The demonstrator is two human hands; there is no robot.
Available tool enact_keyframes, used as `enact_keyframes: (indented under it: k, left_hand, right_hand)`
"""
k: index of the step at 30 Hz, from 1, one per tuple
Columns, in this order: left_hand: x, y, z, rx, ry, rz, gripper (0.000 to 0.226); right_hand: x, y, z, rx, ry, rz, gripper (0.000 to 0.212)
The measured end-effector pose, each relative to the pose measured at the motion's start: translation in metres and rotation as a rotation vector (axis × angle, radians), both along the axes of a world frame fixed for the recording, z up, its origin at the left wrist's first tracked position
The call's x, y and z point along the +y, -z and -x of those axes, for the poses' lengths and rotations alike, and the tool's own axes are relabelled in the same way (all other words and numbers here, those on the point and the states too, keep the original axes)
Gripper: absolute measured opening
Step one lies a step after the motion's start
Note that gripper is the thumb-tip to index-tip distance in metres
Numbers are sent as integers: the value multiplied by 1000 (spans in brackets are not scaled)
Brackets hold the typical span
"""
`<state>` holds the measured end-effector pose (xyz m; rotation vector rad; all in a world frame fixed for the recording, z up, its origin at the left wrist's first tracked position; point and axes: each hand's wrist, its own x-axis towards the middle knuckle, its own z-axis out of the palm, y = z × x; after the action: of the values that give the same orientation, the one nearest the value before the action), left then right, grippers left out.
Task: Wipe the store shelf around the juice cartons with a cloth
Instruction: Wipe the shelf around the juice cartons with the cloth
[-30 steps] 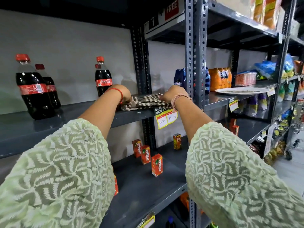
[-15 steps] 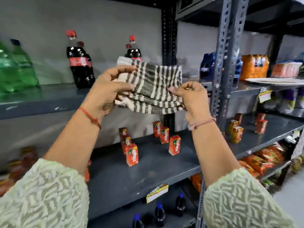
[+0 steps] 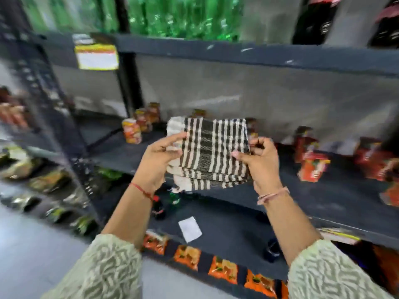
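A folded cloth [image 3: 210, 151] with black and cream stripes hangs in the air in front of the dark grey shelf [image 3: 336, 190]. My left hand [image 3: 158, 160] grips its left edge and my right hand [image 3: 262, 164] pinches its right edge. Small orange-red juice cartons stand on that shelf: a group at the back left [image 3: 138, 126] and several at the right [image 3: 313, 164]. One carton top [image 3: 198, 113] peeks over the cloth; the shelf behind the cloth is hidden. The picture is blurred by motion.
Green bottles [image 3: 183, 16] and dark cola bottles [image 3: 315, 18] stand on the shelf above, with a yellow price tag [image 3: 96, 57] on its edge. Below are small bottles [image 3: 158, 207], a white tag [image 3: 190, 229] and orange packets [image 3: 187, 256]. A perforated upright [image 3: 54, 117] rises at the left.
The cloth was lifted off the upper shelf and now is held lower, in front of the juice carton shelf. The view has swung down and left, so the cartons appear closer.
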<state>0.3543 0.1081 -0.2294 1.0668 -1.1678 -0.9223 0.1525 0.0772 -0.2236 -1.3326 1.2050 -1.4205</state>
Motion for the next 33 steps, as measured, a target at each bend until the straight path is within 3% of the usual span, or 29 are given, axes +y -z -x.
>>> enact_keyframes:
  k: [8,17,28,33]
  left_hand:
    - [-22,61,-132,-107,-243,-101,51]
    - [-70,107,-242,-104,-367,-258,46]
    - [-114,128,-257,-364,-390,-426,37]
    - [-108,141,-259,-480,-418,-396,33]
  right_hand:
    - [-41,50,-146,367,-119,31,43]
    - [-94,86,-261,524,-110,-54,37]
    - [-144,125,-292,820,-189,-138,35]
    - [-140,124,-304,1112,-16,-27,30]
